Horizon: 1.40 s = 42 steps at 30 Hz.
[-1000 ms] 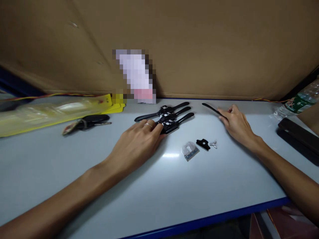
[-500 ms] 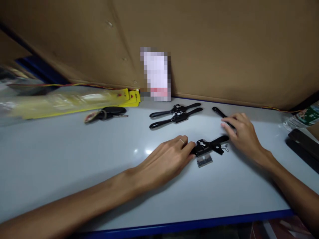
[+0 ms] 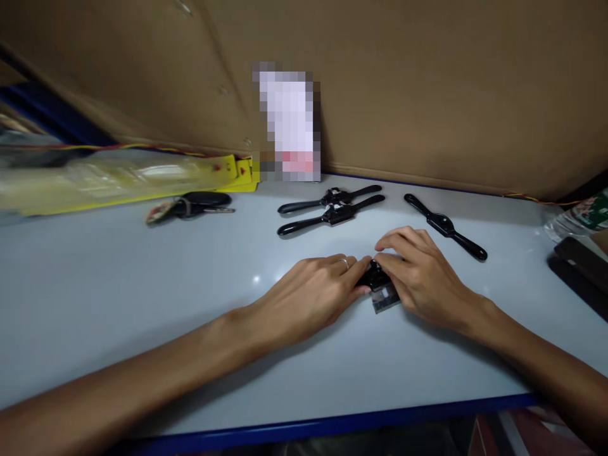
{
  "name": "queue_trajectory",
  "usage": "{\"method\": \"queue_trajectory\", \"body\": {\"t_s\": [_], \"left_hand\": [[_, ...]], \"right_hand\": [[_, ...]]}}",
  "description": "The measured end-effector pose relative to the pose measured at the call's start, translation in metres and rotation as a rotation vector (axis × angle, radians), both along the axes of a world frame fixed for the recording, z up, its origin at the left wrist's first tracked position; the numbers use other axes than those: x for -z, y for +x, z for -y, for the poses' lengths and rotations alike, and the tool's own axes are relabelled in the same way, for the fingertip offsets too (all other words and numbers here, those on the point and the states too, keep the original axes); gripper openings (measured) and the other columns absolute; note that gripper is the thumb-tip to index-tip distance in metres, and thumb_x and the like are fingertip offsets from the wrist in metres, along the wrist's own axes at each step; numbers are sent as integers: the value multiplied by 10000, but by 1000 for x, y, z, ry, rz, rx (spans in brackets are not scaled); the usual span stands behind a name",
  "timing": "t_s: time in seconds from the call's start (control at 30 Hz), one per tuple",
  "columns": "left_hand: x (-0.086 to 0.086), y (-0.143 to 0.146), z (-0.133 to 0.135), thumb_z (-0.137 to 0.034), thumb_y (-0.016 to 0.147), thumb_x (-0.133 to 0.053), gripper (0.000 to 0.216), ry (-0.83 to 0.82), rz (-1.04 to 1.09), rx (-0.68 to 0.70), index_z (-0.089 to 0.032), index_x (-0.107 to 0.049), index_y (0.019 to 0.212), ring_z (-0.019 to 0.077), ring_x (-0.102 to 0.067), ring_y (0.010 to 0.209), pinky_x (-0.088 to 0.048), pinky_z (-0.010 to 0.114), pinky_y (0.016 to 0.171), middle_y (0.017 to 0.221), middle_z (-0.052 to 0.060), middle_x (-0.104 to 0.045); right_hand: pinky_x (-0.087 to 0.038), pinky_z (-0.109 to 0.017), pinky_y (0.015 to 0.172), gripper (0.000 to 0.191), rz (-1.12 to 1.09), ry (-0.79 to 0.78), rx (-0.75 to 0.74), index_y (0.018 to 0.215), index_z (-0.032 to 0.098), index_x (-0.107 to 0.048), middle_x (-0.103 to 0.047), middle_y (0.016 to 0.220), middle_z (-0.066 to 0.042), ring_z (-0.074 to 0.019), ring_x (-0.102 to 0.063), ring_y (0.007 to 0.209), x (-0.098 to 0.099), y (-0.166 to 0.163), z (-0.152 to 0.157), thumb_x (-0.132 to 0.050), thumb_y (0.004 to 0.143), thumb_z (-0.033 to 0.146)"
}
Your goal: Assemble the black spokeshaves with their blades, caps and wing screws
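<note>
A black spokeshave [image 3: 371, 277] lies on the grey table between my two hands. My left hand [image 3: 320, 291], with a ring on one finger, is closed around its left handle. My right hand [image 3: 415, 275] covers the right part of the tool, its thumb and fingertips bent against the middle of the body. Just below the body a flat metal blade [image 3: 386, 299] sticks out, partly hidden by my right hand. Also hidden there are the right handle and the loose cap with its screw. Beyond my right hand lies a bare black spokeshave body [image 3: 444, 225].
Two more spokeshaves [image 3: 339, 214] lie side by side at the back. Keys with a fob [image 3: 204, 201] and yellow plastic packages [image 3: 142, 180] are on the left. A bottle [image 3: 577, 215] and a dark case [image 3: 579, 272] stand right. Cardboard [image 3: 427, 95] walls the back.
My right hand has let go of the bare spokeshave body at the back and moved left and nearer, onto the spokeshave that my left hand holds. The view has shifted slightly.
</note>
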<state>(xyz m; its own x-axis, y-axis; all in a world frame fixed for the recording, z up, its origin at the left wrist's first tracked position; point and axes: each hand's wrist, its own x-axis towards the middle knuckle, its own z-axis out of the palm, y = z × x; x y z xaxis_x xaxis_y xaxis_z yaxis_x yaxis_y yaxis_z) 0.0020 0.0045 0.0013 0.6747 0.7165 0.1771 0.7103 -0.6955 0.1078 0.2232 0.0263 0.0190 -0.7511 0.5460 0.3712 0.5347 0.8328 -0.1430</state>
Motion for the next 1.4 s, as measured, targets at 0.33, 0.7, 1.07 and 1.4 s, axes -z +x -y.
{"method": "queue_trajectory", "body": {"t_s": [0.33, 0.7, 1.07, 1.4], "left_hand": [[2, -3, -2, -367, 1086, -345, 356, 35, 9, 29, -149, -557, 1272, 195, -706, 750, -508, 297, 609, 910, 59, -729], [1, -4, -1, -364, 1088, -344, 347, -13, 20, 27, -152, -562, 1256, 201, -703, 758, -514, 302, 620, 904, 54, -718], [4, -4, -2, -369, 1094, -308, 381, 20, 31, 30, -145, -574, 1249, 213, -710, 768, -529, 320, 614, 931, 71, -728], [4, -5, -3, -389, 1094, -311, 391, 26, 32, 42, -146, -570, 1259, 217, -721, 784, -552, 325, 630, 958, 78, -734]], "right_hand": [[-463, -446, 872, 284, -209, -23, 157, 801, 186, -645, -664, 1088, -124, -266, -567, 1030, 2, 9, 2, -435, 848, 1], [-490, -484, 895, 343, -70, -80, 89, 929, 166, -749, -639, 1210, -162, -307, -528, 1142, 1, 9, 7, -459, 871, -7], [-492, -493, 914, 405, 10, -23, 53, 1033, 153, -743, -608, 1342, -175, -330, -484, 1245, -1, 6, 9, -425, 874, -41], [-490, -512, 930, 391, 38, 13, 80, 1005, 131, -749, -599, 1360, -189, -343, -468, 1265, -1, 8, 9, -428, 870, -47]]}}
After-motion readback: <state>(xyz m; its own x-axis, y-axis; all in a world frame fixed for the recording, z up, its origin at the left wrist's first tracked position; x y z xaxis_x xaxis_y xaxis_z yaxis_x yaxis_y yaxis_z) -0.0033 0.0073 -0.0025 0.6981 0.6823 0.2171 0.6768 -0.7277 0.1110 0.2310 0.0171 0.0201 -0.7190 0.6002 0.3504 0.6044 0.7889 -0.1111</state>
